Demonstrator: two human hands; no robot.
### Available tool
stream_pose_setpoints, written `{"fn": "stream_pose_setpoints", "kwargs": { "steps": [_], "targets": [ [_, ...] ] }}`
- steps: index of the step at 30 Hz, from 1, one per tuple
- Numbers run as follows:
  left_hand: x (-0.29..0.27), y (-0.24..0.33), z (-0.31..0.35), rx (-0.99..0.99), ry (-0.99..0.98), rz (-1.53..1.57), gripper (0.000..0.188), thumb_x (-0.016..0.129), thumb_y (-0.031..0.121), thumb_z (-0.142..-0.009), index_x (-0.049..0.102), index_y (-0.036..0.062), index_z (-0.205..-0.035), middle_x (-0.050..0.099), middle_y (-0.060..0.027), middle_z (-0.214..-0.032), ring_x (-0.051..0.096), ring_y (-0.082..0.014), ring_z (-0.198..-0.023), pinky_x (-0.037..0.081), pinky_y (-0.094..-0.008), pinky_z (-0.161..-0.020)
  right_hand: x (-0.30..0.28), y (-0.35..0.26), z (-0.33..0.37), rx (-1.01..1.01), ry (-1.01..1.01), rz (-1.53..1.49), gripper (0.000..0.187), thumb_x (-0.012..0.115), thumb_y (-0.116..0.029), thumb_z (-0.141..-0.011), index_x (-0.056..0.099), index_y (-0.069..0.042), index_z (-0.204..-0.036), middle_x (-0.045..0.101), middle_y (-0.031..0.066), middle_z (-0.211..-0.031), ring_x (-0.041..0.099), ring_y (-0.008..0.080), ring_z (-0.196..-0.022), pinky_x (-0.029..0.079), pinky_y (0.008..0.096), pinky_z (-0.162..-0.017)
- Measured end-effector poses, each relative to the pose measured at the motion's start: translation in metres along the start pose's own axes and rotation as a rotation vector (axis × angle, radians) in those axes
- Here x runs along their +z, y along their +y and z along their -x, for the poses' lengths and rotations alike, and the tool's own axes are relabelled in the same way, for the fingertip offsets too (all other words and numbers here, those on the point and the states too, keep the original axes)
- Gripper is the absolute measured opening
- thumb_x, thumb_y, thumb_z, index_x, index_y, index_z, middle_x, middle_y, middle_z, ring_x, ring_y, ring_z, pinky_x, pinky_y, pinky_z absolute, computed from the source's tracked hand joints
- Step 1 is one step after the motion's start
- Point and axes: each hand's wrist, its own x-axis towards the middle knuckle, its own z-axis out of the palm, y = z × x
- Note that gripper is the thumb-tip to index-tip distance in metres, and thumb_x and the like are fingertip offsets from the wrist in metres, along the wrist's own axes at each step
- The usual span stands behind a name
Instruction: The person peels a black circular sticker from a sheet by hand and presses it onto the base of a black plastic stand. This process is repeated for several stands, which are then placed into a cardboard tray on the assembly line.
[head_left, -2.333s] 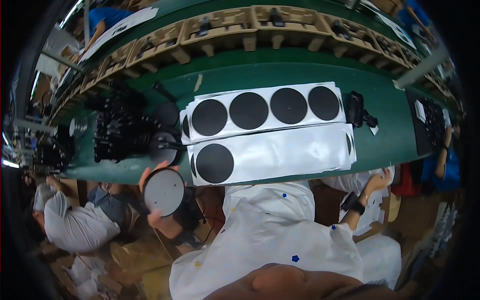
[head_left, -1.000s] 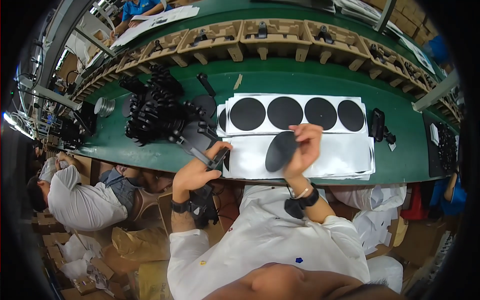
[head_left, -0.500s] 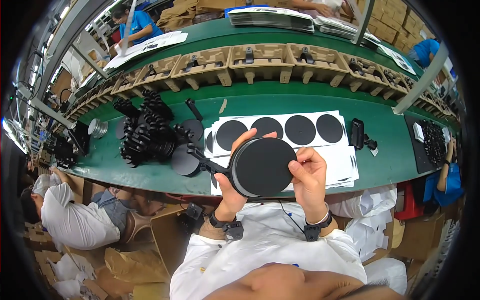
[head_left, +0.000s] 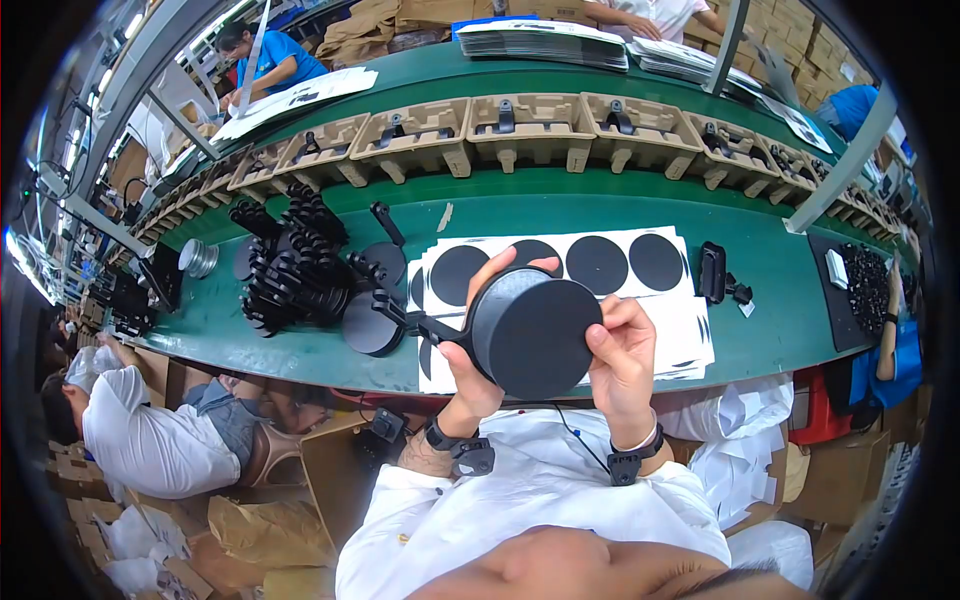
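Observation:
My left hand (head_left: 468, 388) is wrapped round the edge of a round metal base (head_left: 502, 288) with a jointed black arm (head_left: 434, 328) sticking out to the left. Over its face lies a black round pad (head_left: 540, 342), shifted so that a silvery strip shows at the upper left. At the pad's right edge my right hand (head_left: 622, 370) pinches with thumb and fingers. Whether the pad is stuck down or loose cannot be told. Beneath the hands is a white sheet (head_left: 640, 300) bearing several black round pads.
To the left, several black discs with jointed arms (head_left: 300, 260) form a pile beside stacked silvery discs (head_left: 198, 258). Moulded cardboard trays (head_left: 530, 145) line the green bench (head_left: 600, 205). A black bracket (head_left: 712, 272) lies right of the sheet. Other people work around the bench.
The round base has tilted and moved slightly right and down. More of its silvery edge shows beside the pad. Both hands keep their hold.

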Motion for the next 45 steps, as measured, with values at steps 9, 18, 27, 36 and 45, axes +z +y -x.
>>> {"fn": "stream_pose_setpoints", "kwargs": {
  "steps": [9,18,27,36,45],
  "targets": [
    [0.005,-0.004,0.002,0.011,-0.050,-0.065,0.108,0.025,0.088,-0.070,0.022,0.0073,-0.141,0.042,-0.0279,-0.132,0.050,-0.0373,-0.116,0.043,-0.0454,-0.095,0.001,0.006,-0.001,0.078,0.059,0.009,0.013,0.064,0.002,-0.083,0.053,-0.006,-0.083,0.053,0.0016,-0.082,0.059,0.0093,-0.069,0.047,0.0175,-0.050],
    [0.004,-0.005,0.003,-0.006,-0.066,-0.091,0.109,0.023,0.089,-0.069,0.021,0.0071,-0.141,0.042,-0.0276,-0.132,0.050,-0.0371,-0.116,0.042,-0.0452,-0.097,0.000,0.003,-0.001,0.088,0.076,0.023,0.017,0.063,0.004,-0.083,0.050,-0.007,-0.081,0.051,0.0010,-0.082,0.055,0.0070,-0.071,0.049,0.0170,-0.062],
    [0.004,-0.005,0.004,0.006,-0.075,-0.118,0.109,0.025,0.089,-0.069,0.021,0.0070,-0.141,0.042,-0.0276,-0.131,0.051,-0.0371,-0.114,0.042,-0.0464,-0.097,0.001,0.002,0.001,0.084,0.064,0.062,0.018,0.064,0.003,-0.082,0.049,-0.007,-0.081,0.050,0.0006,-0.080,0.054,0.0063,-0.069,0.047,0.0164,-0.062],
    [0.007,-0.004,0.005,0.008,-0.064,-0.009,0.094,0.038,0.074,-0.076,0.023,0.0069,-0.140,0.041,-0.0284,-0.130,0.050,-0.0391,-0.115,0.043,-0.0490,-0.095,0.005,0.005,0.003,-0.007,0.073,0.169,0.015,0.065,0.004,-0.081,0.053,-0.004,-0.081,0.050,0.0020,-0.079,0.052,0.0069,-0.067,0.043,0.0172,-0.057],
    [0.008,-0.001,0.006,-0.011,-0.031,0.039,0.080,0.049,0.045,-0.071,0.028,0.0070,-0.138,0.042,-0.0288,-0.128,0.050,-0.0415,-0.114,0.044,-0.0502,-0.094,-0.002,0.010,0.000,-0.152,0.037,0.393,0.012,0.068,0.004,-0.078,0.057,-0.001,-0.077,0.053,0.0038,-0.078,0.053,0.0081,-0.068,0.043,0.0205,-0.048]
  ]
}}
